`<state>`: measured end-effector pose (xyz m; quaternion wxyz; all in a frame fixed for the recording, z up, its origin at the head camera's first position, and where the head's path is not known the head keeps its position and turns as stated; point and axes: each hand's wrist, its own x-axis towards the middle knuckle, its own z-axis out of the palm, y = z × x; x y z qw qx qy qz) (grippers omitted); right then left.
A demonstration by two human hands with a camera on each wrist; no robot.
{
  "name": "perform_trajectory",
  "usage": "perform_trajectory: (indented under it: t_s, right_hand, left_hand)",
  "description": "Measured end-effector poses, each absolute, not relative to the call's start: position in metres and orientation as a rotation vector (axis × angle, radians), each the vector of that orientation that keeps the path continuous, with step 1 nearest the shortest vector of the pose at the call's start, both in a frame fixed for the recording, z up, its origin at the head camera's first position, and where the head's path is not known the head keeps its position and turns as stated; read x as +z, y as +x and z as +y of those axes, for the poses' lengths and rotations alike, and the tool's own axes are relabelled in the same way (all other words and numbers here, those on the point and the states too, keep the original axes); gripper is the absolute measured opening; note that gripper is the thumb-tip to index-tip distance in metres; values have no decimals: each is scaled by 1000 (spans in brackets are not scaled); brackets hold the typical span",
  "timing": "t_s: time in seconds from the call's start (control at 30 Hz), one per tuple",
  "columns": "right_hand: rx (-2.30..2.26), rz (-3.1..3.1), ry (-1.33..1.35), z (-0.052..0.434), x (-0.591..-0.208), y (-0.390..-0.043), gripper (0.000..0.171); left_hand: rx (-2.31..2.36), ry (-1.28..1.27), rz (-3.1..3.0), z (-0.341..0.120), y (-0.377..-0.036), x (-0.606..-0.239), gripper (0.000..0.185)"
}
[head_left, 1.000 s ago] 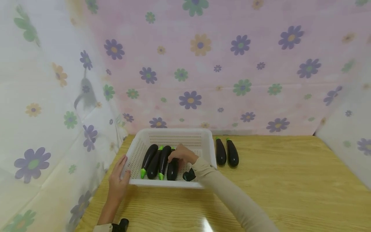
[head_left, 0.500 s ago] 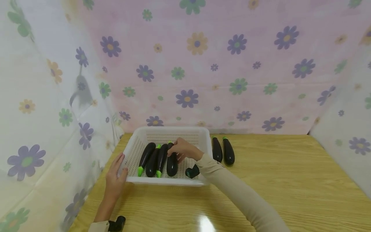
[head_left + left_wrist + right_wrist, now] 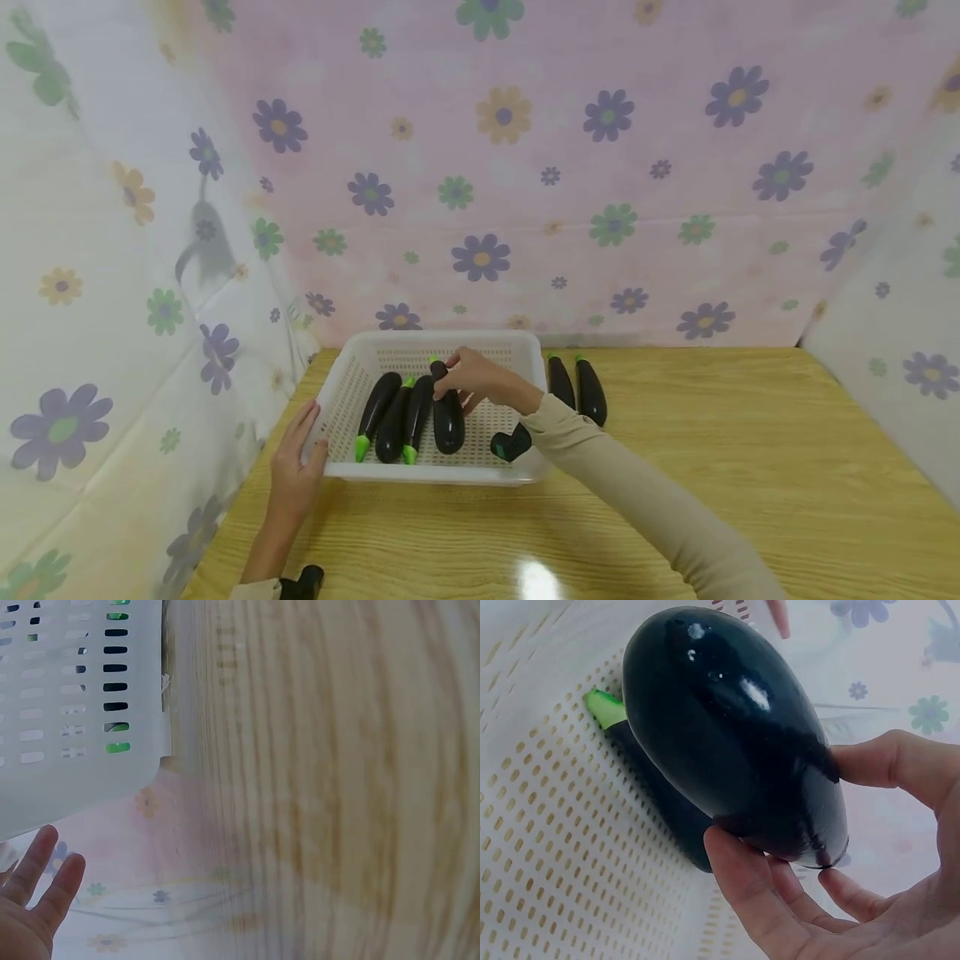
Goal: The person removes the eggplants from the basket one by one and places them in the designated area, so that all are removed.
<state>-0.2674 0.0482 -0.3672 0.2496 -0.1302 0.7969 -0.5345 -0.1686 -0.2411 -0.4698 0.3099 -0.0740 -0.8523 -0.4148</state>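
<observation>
Item under inspection: a glossy black-purple, club-shaped eggplant with a green stem end [image 3: 450,423], located inside the white perforated plastic basket [image 3: 420,473], right of three similar dark eggplants with bright green ends [image 3: 393,427] lying side by side. The bare right hand below a beige sleeve [image 3: 480,379] pinches it on the narrower part near the stem, thumb on one side and fingertips opposite; the broad end points toward the person. Whether that end touches the basket floor cannot be determined. The bare left hand [image 3: 295,468] rests against the basket's left side, fingers straight and spread. Two more dark eggplants with green tips [image 3: 592,392] lie outside, right of the basket, on the yellow wood-grain table [image 3: 750,467]. Assessment: the skin looks smooth and probably slippery, the body firm; weight is likely modest and biased toward the broad end, so a hold at the neck may let that end droop. A grip nearer mid-body should balance better. Bruising risk is judged low under moderate pressure; the stem end appears the poorer handle.
</observation>
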Motion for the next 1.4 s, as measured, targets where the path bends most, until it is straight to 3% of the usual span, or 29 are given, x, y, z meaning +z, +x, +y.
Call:
perform_trajectory:
  t_s: [1.4]
  right_hand:
    - [-1470,2164,-304,115,-337,-268,56]
  left_hand:
    - [-1095,-179,-2231,-239,-168,-470,52]
